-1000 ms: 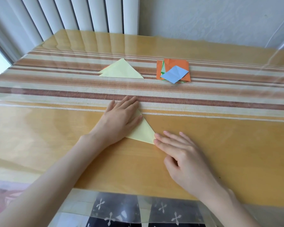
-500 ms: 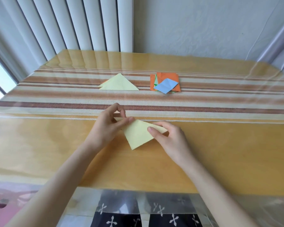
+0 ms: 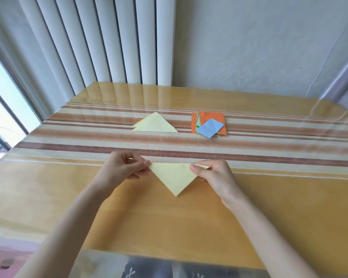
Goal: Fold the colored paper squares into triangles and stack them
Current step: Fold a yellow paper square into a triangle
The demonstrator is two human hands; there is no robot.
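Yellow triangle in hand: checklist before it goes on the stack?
1. Grip: left hand pinches one corner of the yellow triangle, right hand pinches the other: ok.
2. Fold gives a full triangle: ok.
3. Layers flush, crease sharp: cannot tell.
4. Path to the finished stack free of other things: ok.
5. Finished stack squared up: not ok, a lower sheet pokes out at its left corner.
6. Squares left to fold: ok, square pile with a blue square on top.
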